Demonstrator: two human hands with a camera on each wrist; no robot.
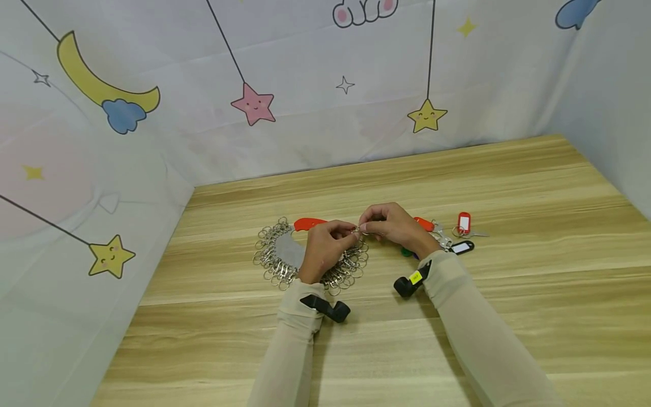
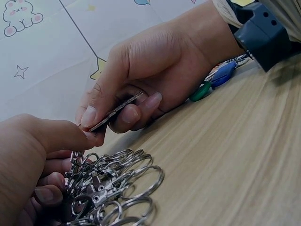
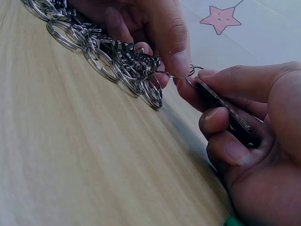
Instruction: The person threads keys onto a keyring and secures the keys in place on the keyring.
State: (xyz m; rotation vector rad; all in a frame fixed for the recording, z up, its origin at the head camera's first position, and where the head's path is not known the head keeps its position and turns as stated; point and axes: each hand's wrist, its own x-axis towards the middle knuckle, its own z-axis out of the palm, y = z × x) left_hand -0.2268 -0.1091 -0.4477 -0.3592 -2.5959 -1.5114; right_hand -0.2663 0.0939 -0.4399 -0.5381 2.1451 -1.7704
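My left hand (image 1: 325, 246) pinches a small metal ring (image 3: 196, 69) between thumb and fingertip, above a cluster of metal rings and clasps (image 2: 110, 181). Facing it, my right hand (image 1: 393, 223) holds a thin, notched metal key (image 3: 228, 110) between thumb and curled fingers. One end of the key meets the ring, and both hands' fingertips come close together there. The clasps fan out around a flat grey plate (image 1: 287, 250) with a red part (image 1: 307, 224) at its far side. The left hand covers part of this plate and the red part.
Right of the hands lie a red key tag (image 1: 464, 221) with a ring and key, a black tag (image 1: 461, 247) with a white label, and another red tag (image 1: 425, 224). Green (image 2: 201, 91) and blue (image 2: 223, 74) tags lie by the right wrist. A printed cloth (image 1: 325, 135) stands behind the wooden table (image 1: 386, 350).
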